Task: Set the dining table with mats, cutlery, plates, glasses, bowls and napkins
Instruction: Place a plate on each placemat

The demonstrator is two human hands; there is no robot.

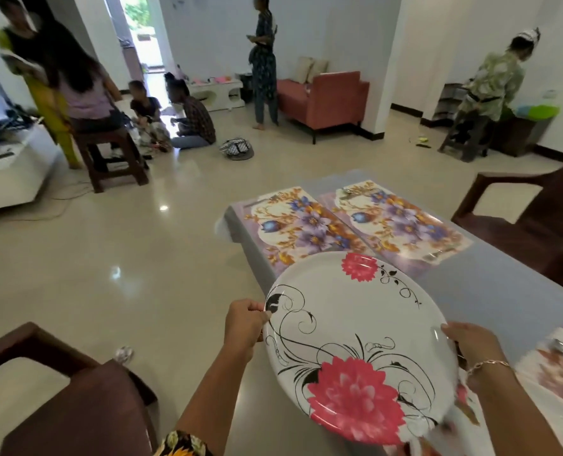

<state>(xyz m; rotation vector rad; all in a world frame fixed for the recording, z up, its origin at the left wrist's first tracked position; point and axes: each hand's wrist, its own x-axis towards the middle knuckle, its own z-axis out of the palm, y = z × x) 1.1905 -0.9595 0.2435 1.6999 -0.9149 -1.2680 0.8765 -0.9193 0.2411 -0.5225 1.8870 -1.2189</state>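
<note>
A large white plate with pink flowers and black swirls hangs tilted above the near end of the grey dining table. My left hand pinches its left rim. My right hand, with a bracelet at the wrist, grips the right rim. Two floral mats lie side by side at the far end, the left mat and the right mat, with something metallic at the right mat's far edge. Another floral mat lies at the near right, blurred, partly hidden behind my right arm.
A dark brown chair stands at the table's right side and another chair at the near left. Several people stand or sit across the tiled floor behind, near a wooden stool and a pink sofa.
</note>
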